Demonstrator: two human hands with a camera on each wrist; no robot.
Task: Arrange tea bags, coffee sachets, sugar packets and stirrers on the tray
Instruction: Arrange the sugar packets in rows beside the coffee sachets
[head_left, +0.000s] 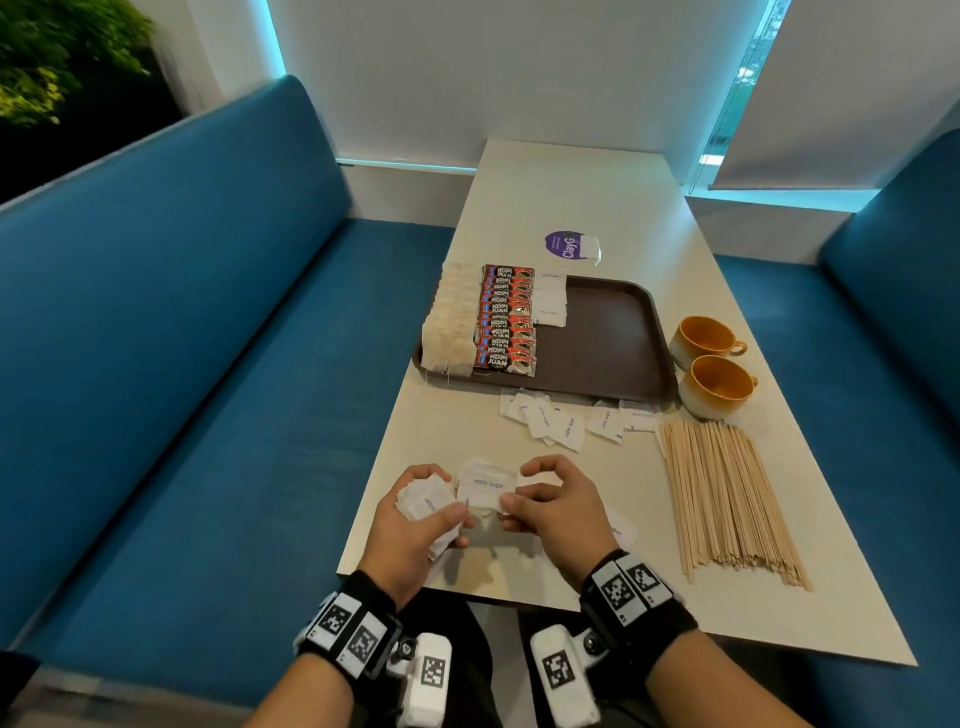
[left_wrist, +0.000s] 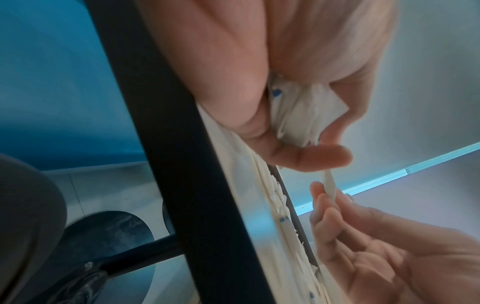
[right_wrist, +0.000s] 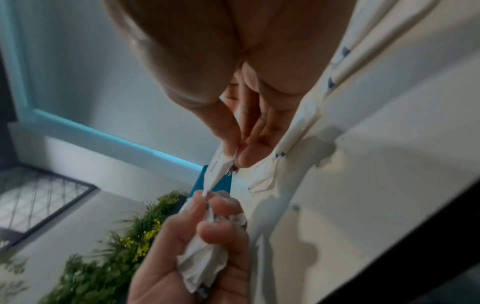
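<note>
My left hand (head_left: 423, 512) grips a bunch of white sugar packets (head_left: 422, 503) above the table's near edge; the bunch (left_wrist: 303, 115) shows crumpled in its fingers. My right hand (head_left: 540, 496) pinches a single white sugar packet (head_left: 487, 486) by its right end, held up between the two hands (right_wrist: 221, 166). The brown tray (head_left: 613, 332) lies farther up the table, with a column of tea bags (head_left: 451, 322), a column of red coffee sachets (head_left: 506, 319) and a few sugar packets (head_left: 550, 299) on its left part. More sugar packets (head_left: 561, 421) lie loose before the tray. Wooden stirrers (head_left: 727, 493) lie in a pile at the right.
Two orange-lined cups (head_left: 714, 369) stand right of the tray. A purple round sticker (head_left: 569, 245) sits beyond the tray. One sugar packet (head_left: 621, 530) lies by my right wrist. Blue benches (head_left: 182, 364) flank the white table (head_left: 571, 192).
</note>
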